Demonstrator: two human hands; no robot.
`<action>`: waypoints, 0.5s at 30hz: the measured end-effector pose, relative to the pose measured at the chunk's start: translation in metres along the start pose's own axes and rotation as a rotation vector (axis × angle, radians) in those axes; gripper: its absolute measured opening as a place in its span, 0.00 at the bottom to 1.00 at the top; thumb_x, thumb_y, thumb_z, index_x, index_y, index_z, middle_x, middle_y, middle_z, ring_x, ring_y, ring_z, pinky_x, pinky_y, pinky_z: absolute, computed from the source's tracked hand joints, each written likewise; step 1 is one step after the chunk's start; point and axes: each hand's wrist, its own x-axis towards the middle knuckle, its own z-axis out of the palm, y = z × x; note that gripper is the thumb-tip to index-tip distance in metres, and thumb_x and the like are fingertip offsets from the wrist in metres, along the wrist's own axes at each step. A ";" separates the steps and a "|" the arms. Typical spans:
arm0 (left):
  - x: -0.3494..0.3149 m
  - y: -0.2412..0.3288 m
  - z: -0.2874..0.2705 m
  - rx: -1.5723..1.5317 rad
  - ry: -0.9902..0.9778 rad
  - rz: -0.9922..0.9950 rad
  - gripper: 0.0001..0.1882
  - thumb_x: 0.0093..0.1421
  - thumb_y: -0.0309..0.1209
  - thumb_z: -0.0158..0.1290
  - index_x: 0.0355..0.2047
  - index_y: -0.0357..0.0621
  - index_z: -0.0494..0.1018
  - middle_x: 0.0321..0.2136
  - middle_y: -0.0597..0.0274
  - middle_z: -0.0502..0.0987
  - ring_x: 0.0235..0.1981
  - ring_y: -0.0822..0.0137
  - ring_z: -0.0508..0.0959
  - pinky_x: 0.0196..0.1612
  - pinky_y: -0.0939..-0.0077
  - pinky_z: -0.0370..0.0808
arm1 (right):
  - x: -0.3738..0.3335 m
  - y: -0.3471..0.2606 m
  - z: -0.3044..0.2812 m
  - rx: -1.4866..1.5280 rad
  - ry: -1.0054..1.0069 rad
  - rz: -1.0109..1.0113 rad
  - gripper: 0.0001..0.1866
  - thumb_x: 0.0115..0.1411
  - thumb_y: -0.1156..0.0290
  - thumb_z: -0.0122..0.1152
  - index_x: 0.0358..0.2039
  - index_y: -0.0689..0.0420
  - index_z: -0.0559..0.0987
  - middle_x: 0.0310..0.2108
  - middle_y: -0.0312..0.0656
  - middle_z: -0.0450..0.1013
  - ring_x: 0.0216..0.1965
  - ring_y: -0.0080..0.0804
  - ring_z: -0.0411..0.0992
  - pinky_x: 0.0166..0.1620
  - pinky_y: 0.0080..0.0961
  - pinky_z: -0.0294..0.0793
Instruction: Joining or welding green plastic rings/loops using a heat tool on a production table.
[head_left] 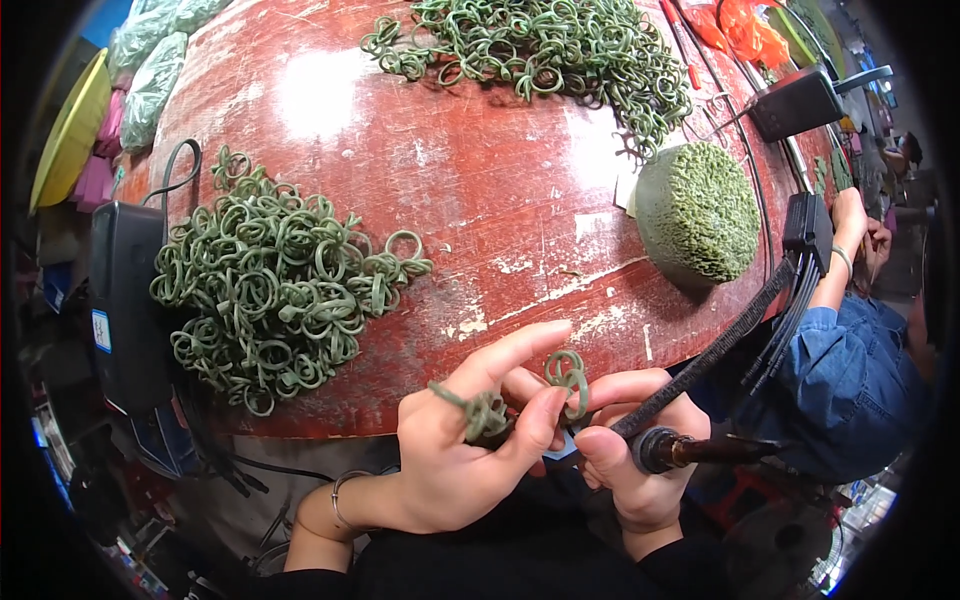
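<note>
My left hand (455, 440) is closed around several green rings (485, 415) held against its fingers. Between the fingertips of both hands stands another green ring (568, 378), with the left thumb touching it. My right hand (645, 455) is closed too, gripping a soldering-iron-like pen (660, 450) with a black collar and a dark brown shaft that points right. A small pale blue piece (563, 445) shows between the hands. To the left of the hands lies a heap of green rings (275, 280) on the worn red table (480, 190).
A second ring heap (560, 50) covers the far side. A round green block (700, 215) with a rough face stands at right. Black boxes (130, 300) (800, 105) flank the table. A braided black cable (720, 340) crosses its right edge. Another person (850, 370) in blue works at right.
</note>
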 end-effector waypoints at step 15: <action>0.002 0.004 -0.007 -0.146 -0.076 -0.096 0.21 0.57 0.31 0.46 0.46 0.27 0.61 0.26 0.54 0.74 0.17 0.72 0.73 0.11 0.87 0.67 | 0.001 -0.002 -0.008 0.307 -0.001 0.101 0.09 0.48 0.75 0.60 0.30 0.63 0.71 0.17 0.36 0.68 0.13 0.14 0.61 0.15 0.10 0.59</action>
